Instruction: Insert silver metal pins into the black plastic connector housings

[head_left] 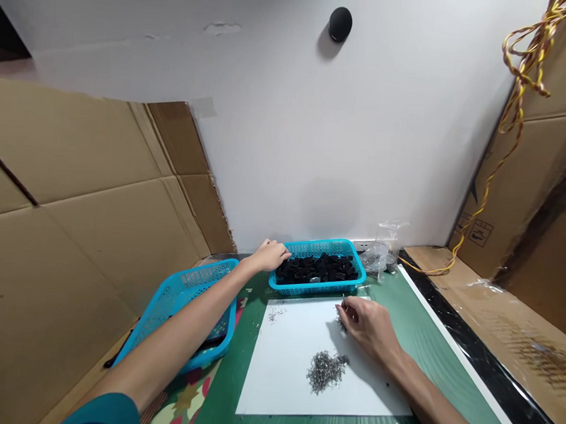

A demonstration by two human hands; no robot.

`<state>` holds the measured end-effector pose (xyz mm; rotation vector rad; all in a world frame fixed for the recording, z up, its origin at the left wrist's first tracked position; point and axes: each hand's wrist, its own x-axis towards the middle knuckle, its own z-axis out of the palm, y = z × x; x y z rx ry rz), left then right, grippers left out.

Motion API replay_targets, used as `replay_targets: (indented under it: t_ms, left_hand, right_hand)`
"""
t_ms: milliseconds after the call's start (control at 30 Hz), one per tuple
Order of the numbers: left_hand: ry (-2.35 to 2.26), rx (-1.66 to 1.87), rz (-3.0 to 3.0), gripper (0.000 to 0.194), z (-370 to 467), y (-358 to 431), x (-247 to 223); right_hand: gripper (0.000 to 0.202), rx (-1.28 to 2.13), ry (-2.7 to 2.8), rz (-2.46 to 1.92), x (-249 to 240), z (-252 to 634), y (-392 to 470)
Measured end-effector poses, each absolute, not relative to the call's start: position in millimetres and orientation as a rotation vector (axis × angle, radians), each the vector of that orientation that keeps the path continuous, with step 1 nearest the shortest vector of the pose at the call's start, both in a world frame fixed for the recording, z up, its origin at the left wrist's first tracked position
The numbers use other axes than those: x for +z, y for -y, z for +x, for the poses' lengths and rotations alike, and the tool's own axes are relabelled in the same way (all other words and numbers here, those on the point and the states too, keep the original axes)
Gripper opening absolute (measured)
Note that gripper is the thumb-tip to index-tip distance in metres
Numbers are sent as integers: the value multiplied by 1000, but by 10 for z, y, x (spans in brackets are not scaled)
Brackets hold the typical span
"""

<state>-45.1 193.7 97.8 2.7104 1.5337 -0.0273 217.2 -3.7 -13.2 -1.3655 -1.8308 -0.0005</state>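
My left hand point(270, 256) reaches to the left end of a blue basket point(317, 291) full of black pieces point(325, 269); its fingers curl over the rim, and what they hold, if anything, is hidden. My right hand point(363, 318) is above the right side of a white sheet point(280, 377), its thumb and fingers pinched around a thin metal piece point(343, 298). Below that hand lies a small cluster of metal pieces point(340, 325). A larger pile of small metal parts point(324, 371) sits nearer on the sheet, and a few thin bits point(275, 313) lie at its upper left.
Another blue basket point(166, 304) stands at the left, partly behind my left forearm. Clear plastic bags point(379, 259) lie right of the full basket. Cardboard walls point(91, 185) flank the green work surface point(228, 384), and yellow twisted wires point(488, 183) hang at the right.
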Motion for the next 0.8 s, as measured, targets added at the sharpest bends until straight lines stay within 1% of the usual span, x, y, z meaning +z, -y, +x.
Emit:
replay_targets:
  t_ms: [33, 133, 267, 367, 433, 567, 633, 800]
  left_hand:
    - [-1522, -15, 2714, 27, -458, -1905, 983]
    - [-1488, 18, 2717, 36, -538, -1781, 1054]
    - [-1507, 58, 2688, 44, -878, -1571, 1285]
    - [-1595, 15, 2615, 39, -1277, -1406, 1458]
    - [-1645, -99, 2536, 31, -1558, -1296, 1505]
    - [-1687, -365, 2367, 14, -2027, -1078, 1404]
    - [-1694, -451, 2311, 12, -2180, -984, 1312]
    - [-1623, -520, 2292, 19, -2342, -805, 1180]
  right_hand:
    - [34, -3, 1835, -1368, -141, 2178, 35]
    - [35, 2, 1830, -1363, -158, 2207, 30]
    - [33, 29, 1789, -1307, -120, 2260, 54]
    - [30, 54, 1766, -1246, -67, 2279, 93]
    - [29, 28, 1764, -1235, -47, 2274, 122]
    - [30, -55, 1752, -1214, -54, 2250, 185]
    - [27, -50, 1773, -1197, -72, 2250, 213]
    - [26, -92, 1855, -1195, -115, 2291, 227]
